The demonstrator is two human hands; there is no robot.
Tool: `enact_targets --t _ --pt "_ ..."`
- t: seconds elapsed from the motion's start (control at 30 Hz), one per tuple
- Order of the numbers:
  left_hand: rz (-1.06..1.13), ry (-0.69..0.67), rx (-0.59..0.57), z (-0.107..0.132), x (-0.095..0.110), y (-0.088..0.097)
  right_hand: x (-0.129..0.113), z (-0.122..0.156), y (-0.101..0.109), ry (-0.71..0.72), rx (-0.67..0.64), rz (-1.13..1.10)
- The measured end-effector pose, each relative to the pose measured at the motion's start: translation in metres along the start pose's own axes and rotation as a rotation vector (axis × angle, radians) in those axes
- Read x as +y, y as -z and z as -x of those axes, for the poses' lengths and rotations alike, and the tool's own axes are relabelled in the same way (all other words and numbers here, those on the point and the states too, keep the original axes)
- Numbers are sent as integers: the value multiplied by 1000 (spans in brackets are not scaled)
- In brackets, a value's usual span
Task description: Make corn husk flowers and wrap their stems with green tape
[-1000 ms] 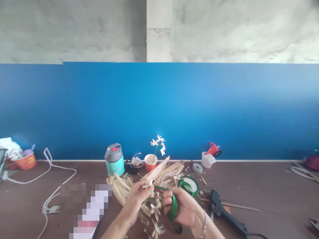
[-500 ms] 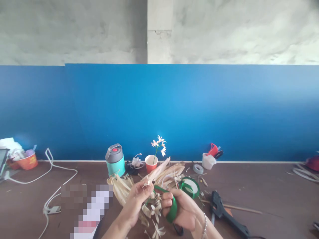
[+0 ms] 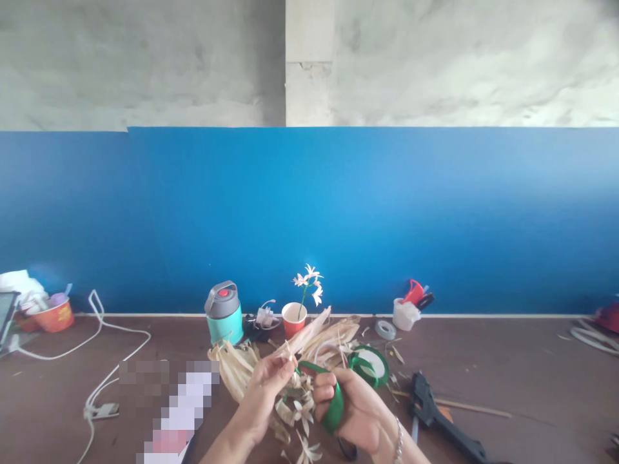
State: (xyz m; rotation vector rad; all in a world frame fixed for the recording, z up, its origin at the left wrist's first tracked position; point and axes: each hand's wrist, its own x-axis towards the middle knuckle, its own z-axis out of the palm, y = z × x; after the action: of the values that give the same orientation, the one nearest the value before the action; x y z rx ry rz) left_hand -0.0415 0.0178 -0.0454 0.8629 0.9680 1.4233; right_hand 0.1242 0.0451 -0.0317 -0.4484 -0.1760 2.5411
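Head camera view, looking forward and down over a brown desk [image 3: 507, 374] set against a blue wall.

Near the bottom centre, the person's two bare hands meet above a pile of pale dried husks [image 3: 324, 335]. The left hand [image 3: 264, 393] has its grip narrowed to a pinch, thumb and fingertips closed on the stem of a small husk flower [image 3: 289, 353]. The right hand [image 3: 360, 412] is curled closed around a green tape roll [image 3: 335, 406], which is threaded over its fingers. A tape strip [image 3: 312, 367] runs from the roll leftward up to the pinched stem.

The step in hand looks like binding the stem with tape, partway through. A further turn would call for a taut strip and a firm pinch, since the flower is light and easily crushed.

More cut flowers lie on the desk below the hands. A second green roll [image 3: 370, 362] lies just right of the husks, and a black glue gun [image 3: 435, 415] is further right. Farther back, by the wall, stand a teal flask [image 3: 224, 314] and an orange cup [image 3: 294, 319] holding a finished sprig.
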Motion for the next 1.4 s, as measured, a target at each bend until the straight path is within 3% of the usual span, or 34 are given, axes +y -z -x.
enact_targets --t 0.2,0.3,0.63,0.93,1.23,1.4 --pt "-43 11 84 0 0 -1 1 -2 3 43 1 -15" --pt "-106 -21 66 0 3 -2 0 -3 3 55 -16 -8" --pt "-442 -294 -17 -6 3 6 0 -2 0 80 -61 12" --pt "-344 -263 143 -5 -6 7 2 0 -7 153 -2 61" --pt "-564 -396 43 -5 1 4 2 0 -7 150 63 42" --pt "-551 -354 -17 0 8 -3 2 -1 -10 309 202 112"
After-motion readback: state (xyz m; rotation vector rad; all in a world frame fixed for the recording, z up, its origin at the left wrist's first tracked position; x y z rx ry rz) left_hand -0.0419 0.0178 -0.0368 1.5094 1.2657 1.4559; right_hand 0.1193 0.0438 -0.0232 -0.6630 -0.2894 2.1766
